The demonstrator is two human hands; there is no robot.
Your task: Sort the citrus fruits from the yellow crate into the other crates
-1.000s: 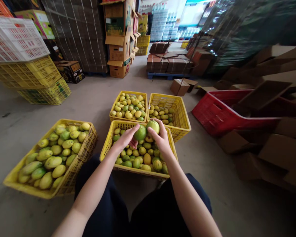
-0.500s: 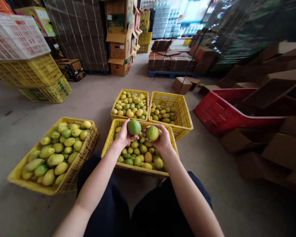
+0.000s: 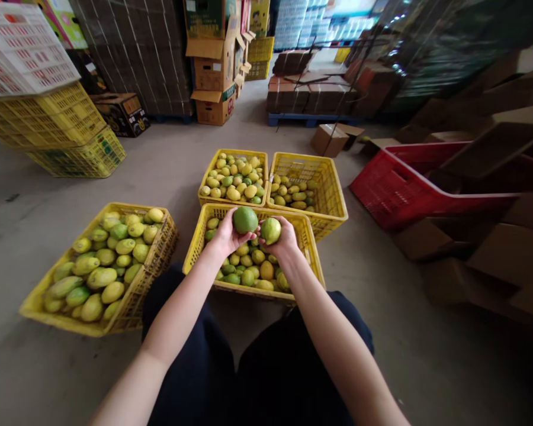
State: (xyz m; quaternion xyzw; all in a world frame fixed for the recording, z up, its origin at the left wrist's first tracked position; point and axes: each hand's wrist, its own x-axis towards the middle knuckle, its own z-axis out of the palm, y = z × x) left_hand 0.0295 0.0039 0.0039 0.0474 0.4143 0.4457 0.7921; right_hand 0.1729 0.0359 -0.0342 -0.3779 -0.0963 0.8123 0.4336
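Observation:
Over the near yellow crate point(image 3: 315, 260), my left hand point(image 3: 227, 234) holds a large dark green fruit point(image 3: 245, 219). Close beside it, my right hand point(image 3: 286, 238) grips a smaller yellow-green fruit point(image 3: 270, 231). The fingers of both hands nearly meet between the two fruits. Many green and yellow fruits point(image 3: 249, 277) lie in the crate below. Behind it stand a full crate of yellow fruit point(image 3: 234, 177) and a partly filled crate point(image 3: 324, 183). A heaped crate of yellow-green fruit point(image 3: 102, 278) sits to the left.
A red crate point(image 3: 386, 189) with cardboard stands at the right, among brown boxes point(image 3: 510, 254). Stacked yellow and white crates point(image 3: 48, 112) rise at the upper left. Farther back are cartons point(image 3: 211, 74) and a blue pallet point(image 3: 311, 120) with flattened cardboard.
Both hands have come closer together with their fruits. The right hand's fruit has turned and moved slightly left. The whole scene sits a little higher in the view.

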